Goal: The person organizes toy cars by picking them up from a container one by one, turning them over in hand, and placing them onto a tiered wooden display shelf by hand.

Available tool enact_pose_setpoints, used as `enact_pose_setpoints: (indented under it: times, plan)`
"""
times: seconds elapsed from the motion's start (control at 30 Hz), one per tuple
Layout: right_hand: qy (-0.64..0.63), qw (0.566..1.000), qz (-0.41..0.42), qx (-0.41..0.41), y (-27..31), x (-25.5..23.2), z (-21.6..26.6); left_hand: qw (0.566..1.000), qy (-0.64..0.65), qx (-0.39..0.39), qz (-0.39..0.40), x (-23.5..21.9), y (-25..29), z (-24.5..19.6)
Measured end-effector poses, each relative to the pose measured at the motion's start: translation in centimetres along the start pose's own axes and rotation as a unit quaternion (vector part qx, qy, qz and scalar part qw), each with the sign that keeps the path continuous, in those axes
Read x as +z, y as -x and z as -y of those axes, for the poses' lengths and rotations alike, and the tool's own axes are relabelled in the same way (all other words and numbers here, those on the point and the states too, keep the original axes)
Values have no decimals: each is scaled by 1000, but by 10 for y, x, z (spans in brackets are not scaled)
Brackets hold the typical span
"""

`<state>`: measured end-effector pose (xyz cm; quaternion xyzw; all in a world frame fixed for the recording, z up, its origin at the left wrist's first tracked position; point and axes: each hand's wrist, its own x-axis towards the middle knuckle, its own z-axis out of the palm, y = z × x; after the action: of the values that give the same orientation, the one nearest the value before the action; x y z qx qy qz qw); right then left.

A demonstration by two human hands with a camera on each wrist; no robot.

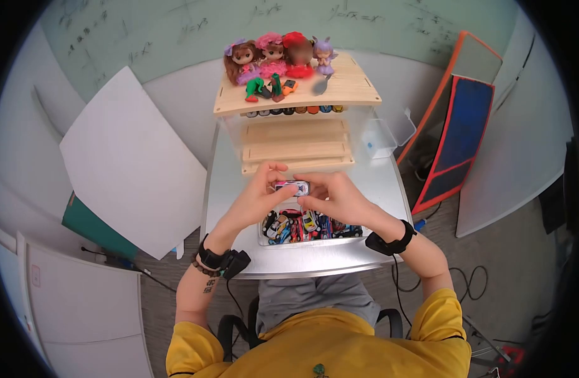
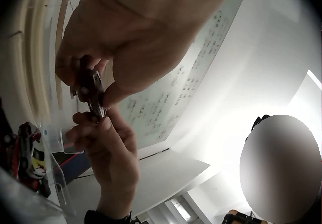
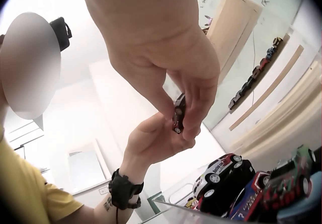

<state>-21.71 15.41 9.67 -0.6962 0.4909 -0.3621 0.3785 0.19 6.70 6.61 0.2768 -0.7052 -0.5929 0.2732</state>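
Observation:
A small toy car (image 1: 300,188), white with pink and dark markings, is held between both hands above a clear bin (image 1: 261,240) of toy cars. The left hand (image 1: 259,198) pinches one end with thumb and fingers. From the other side the right hand (image 1: 336,196) grips it with thumb and fingertips. In the left wrist view the car (image 2: 94,94) looks dark, with the left hand (image 2: 126,38) above and the right hand (image 2: 113,158) below. The right wrist view shows the car (image 3: 178,114) between the right hand (image 3: 161,58) and the left hand (image 3: 153,141).
Behind the bin stands a wooden shelf unit (image 1: 295,151) with a row of toy cars (image 1: 300,110) on its upper tier. Dolls (image 1: 272,55) and small figures (image 1: 277,88) sit on top. An open clear box (image 1: 380,146) is at the right.

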Motion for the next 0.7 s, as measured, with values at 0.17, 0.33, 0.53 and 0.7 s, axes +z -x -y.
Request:
enact_pose_setpoints:
  times: [0.17,0.33,0.53,0.7]
  plan:
    - [-209,974,-14,88,-16,12,-16,994,45,9,-95,1,-11,11]
    - [-244,962,-4,118,-53,13,-16,972,128,-67,-185,-3,-18,0]
    - [-239,958,-38,156,-104,16,-14,951,173,-23,-255,-20,-30,17]
    - [-271,949,-25,162,-129,25,-29,953,137,12,-269,-27,-36,29]
